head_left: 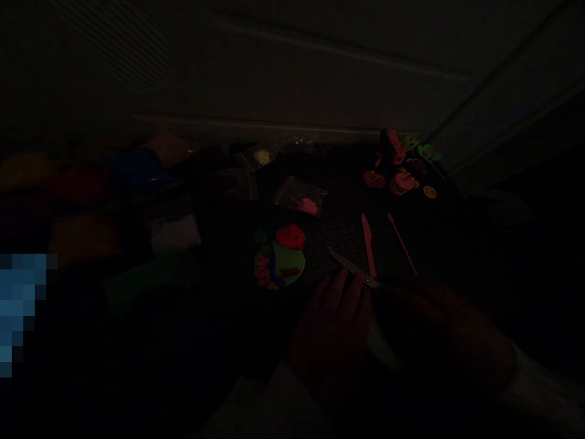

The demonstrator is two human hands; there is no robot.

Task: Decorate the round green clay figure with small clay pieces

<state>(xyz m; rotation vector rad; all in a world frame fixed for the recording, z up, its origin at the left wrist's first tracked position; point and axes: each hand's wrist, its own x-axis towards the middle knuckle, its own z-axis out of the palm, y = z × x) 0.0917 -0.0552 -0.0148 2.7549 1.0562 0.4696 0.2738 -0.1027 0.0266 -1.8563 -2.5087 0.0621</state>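
Observation:
The picture is very dark. My left hand (336,317) lies low on the dark table, back up, fingers stretched forward and slightly apart. Just beyond its fingertips is a pair of scissors (350,266), blades pointing up and left; their handles are hidden near my hands. To the right, my right hand (448,323) reaches in from the side, its dim fingers seeming extended towards the scissors' pivot. A pale patch (384,350) shows faintly between my hands; I cannot make out what it is. Left of the scissors sits a green round clay piece (292,262) with a red cap-like part (290,236).
A pink plastic knife (368,244) and thin pink stick (402,242) lie beyond my hands. Small clay figures (402,182) stand at the back right. A clear bag with pink clay (308,205) lies mid-table; several coloured packets (141,167) fill the left. A pale wall (274,73) rises behind.

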